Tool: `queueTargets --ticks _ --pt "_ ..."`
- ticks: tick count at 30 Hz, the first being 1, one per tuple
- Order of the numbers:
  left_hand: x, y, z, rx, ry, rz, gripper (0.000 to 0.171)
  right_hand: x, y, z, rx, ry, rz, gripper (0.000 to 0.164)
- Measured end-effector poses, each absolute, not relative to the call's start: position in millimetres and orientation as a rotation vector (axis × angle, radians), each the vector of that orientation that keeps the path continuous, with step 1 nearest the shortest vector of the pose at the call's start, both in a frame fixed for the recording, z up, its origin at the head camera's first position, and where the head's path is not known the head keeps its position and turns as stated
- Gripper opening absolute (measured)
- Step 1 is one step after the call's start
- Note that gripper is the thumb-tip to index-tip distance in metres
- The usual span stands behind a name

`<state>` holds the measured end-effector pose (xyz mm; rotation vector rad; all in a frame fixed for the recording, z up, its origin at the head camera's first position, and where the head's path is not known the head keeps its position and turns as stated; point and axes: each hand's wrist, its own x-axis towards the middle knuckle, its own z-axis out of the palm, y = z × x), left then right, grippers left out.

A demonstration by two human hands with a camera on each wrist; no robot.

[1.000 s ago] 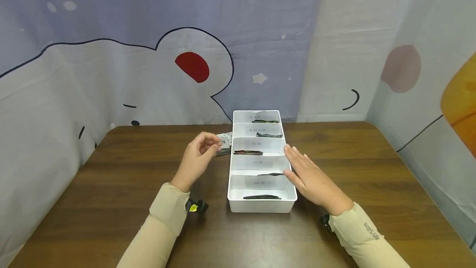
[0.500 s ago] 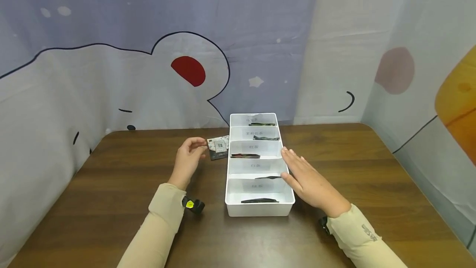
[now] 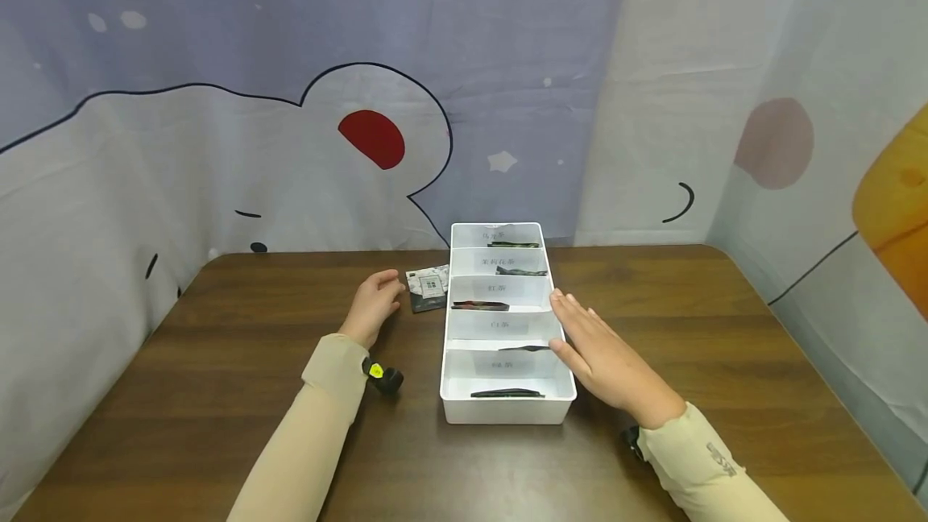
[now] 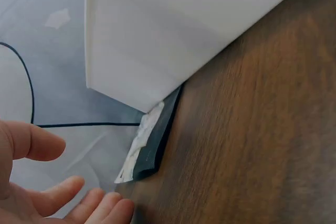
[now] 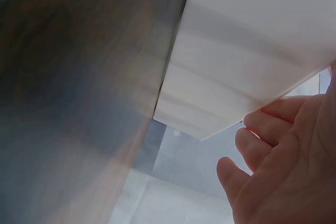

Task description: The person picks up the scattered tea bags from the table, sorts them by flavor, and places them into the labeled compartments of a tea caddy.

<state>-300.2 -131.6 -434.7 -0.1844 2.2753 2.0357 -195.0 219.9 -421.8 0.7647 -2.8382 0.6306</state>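
A white divided box [image 3: 503,412] stands lengthwise on the table, its compartments labelled and each with a thin dark sachet showing. To the left of it lies a black-and-white sachet [image 3: 428,288], flat on the wood and up against the box's side wall. My left hand [image 3: 373,304] is just left of that sachet, fingers loosely bent and holding nothing; the left wrist view shows a gap between thumb and fingers, with the sachet [image 4: 149,142] beyond the fingertips. My right hand [image 3: 602,353] rests with fairly straight fingers against the box's right rim, as the right wrist view [image 5: 283,145] also shows.
The brown wooden table [image 3: 217,393] extends to both sides of the box. Behind it hangs a printed cloth [image 3: 522,103], and another cloth side [image 3: 834,264] closes off the right. A black wrist strap with a camera [image 3: 384,377] sits at my left cuff.
My left hand has drawn back leftward from the sachet and its fingers have loosened, leaving the sachet in fuller view beside the box. My right hand stays at the right rim.
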Motion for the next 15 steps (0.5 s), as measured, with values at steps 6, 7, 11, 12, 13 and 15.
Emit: queueTargets --ticks 6,7,11,12,13,15 --pt "-311 -127 -435 -0.21 2.304 1.938 0.058 -195 220 -421 0.769 -2.845 0.631 0.064" --pt "-312 -126 -435 -0.204 2.306 1.931 0.058 -195 220 -421 0.769 -2.845 0.631 0.064" --pt "-316 -123 -434 -0.178 2.254 1.96 0.058 -195 220 -421 0.772 -2.843 0.626 0.064" --pt "-317 -123 -434 -0.176 2.23 1.977 0.058 -195 220 -421 0.773 -2.843 0.624 0.064" --pt "-318 -122 -434 -0.177 2.202 1.996 0.058 -195 220 -421 0.774 -2.843 0.624 0.064" --pt "-318 -122 -434 -0.193 2.149 2.031 0.058 -195 221 -421 0.774 -2.843 0.625 0.064"
